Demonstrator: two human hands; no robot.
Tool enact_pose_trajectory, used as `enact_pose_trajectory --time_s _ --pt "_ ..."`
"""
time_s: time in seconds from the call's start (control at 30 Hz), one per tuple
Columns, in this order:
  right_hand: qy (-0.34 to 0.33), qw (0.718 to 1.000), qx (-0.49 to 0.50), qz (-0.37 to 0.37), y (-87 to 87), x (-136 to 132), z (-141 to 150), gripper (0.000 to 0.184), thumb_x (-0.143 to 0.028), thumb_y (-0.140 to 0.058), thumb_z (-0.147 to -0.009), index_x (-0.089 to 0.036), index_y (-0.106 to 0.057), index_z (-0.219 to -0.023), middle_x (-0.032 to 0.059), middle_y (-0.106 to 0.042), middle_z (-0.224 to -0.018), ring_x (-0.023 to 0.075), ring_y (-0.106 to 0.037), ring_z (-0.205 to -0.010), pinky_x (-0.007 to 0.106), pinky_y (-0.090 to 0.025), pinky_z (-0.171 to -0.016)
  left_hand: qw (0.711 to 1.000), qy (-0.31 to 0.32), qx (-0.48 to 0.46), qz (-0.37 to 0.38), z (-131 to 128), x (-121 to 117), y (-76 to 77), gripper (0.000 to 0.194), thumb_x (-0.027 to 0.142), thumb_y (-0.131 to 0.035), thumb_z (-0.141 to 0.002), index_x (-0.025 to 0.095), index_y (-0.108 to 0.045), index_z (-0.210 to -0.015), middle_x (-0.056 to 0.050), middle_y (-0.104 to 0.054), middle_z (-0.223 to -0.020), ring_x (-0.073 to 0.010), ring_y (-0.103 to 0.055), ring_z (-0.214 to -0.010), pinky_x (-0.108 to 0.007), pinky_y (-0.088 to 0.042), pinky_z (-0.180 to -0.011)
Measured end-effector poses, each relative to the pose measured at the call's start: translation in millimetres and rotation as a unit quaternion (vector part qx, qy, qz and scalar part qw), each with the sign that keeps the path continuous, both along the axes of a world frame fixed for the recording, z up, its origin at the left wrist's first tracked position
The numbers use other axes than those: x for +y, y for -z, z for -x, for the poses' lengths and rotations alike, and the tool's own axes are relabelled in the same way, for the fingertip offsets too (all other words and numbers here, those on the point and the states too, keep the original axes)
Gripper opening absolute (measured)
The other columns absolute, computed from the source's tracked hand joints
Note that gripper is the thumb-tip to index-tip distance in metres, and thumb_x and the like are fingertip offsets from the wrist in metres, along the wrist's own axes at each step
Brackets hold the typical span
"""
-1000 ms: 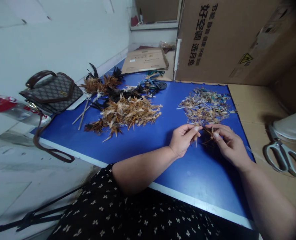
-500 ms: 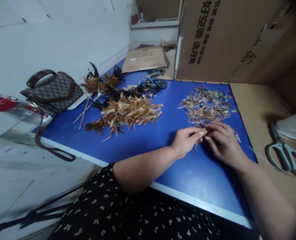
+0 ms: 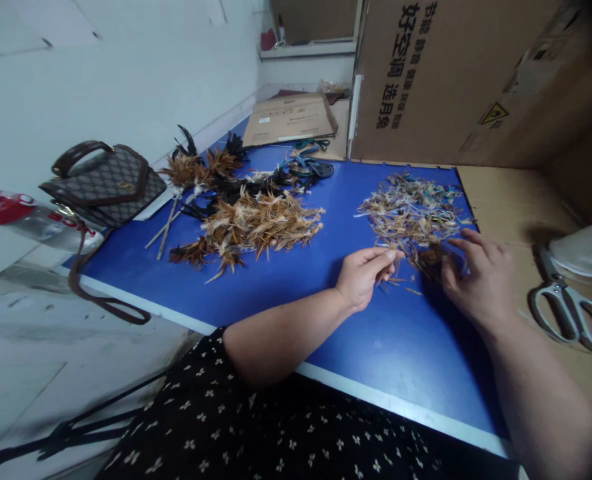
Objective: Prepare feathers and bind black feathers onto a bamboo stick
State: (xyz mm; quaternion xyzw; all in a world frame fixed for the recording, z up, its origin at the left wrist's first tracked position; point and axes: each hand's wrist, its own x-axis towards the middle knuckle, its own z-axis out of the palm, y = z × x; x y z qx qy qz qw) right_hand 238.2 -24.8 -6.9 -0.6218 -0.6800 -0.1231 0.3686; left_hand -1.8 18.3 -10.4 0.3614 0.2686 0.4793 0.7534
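Note:
My left hand [image 3: 366,275] is pinched, thumb against fingers, on a small brown feather piece whose thin strands [image 3: 396,283] stick out past the fingertips. To its right my right hand [image 3: 481,277] is open, fingers apart over the near right edge of a loose pile of feather scraps [image 3: 413,213] in tan, white and teal. Dark brown bits [image 3: 431,259] lie just beside its fingertips. Further left on the blue tabletop [image 3: 276,293] is a heap of fluffy tan and brown feathers [image 3: 261,223], untouched by either hand.
Brown-and-black feather bunches [image 3: 203,167] with sticks lie at the back left, near a patterned handbag [image 3: 111,183] and a red-capped bottle [image 3: 31,217]. Scissors [image 3: 569,313] rest on cardboard at the right. A large cardboard box [image 3: 451,87] stands behind.
My right hand has come away from my left hand, moved right and opened near the scrap pile. The left hand stays pinched, shifted slightly left from half a second ago.

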Motion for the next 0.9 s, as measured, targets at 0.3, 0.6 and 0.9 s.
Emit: enact_pose_trajectory --time_s 0.3,0.6,0.9 --pt "-0.156 0.968 0.153 0.121 -7.3 -11.7 38.3 0.028 -0.053 -0.069 -0.109 -0.030 -0.084 -0.108 0.0063 -0.087 -0.100 0.0287 -0.082 -0.089 0.048 -0.068 -0.088 1.000 -0.010 0.002 -0.012 -3.6 -4.7 1.4 0.037 0.049 -0.101 -0.079 0.018 -0.090 -0.096 -0.009 -0.086 -0.104 -0.0178 -0.072 -0.094 -0.034 -0.053 -0.092" --pt "-0.096 0.978 0.148 0.109 0.7 -11.4 36.6 0.032 -0.056 -0.068 -0.108 -0.029 -0.080 -0.095 0.0050 -0.084 -0.090 0.0260 -0.078 -0.079 0.043 -0.067 -0.079 0.997 -0.004 0.018 -0.077 -1.0 -7.6 -2.0 0.031 0.048 -0.096 -0.087 0.020 -0.091 -0.098 -0.010 -0.088 -0.112 -0.0199 -0.075 -0.107 -0.037 -0.055 -0.107" --pt "-0.058 0.998 0.034 0.017 -5.0 -4.8 10.5 0.030 -0.020 -0.064 -0.093 -0.025 -0.085 -0.114 0.0165 -0.084 -0.121 0.0398 -0.077 -0.114 0.064 -0.059 -0.112 0.982 -0.171 0.083 -0.007 -2.0 4.5 -0.4 0.019 0.038 -0.090 -0.092 0.019 -0.089 -0.096 -0.003 -0.081 -0.088 -0.0140 -0.061 -0.080 -0.028 -0.048 -0.079"
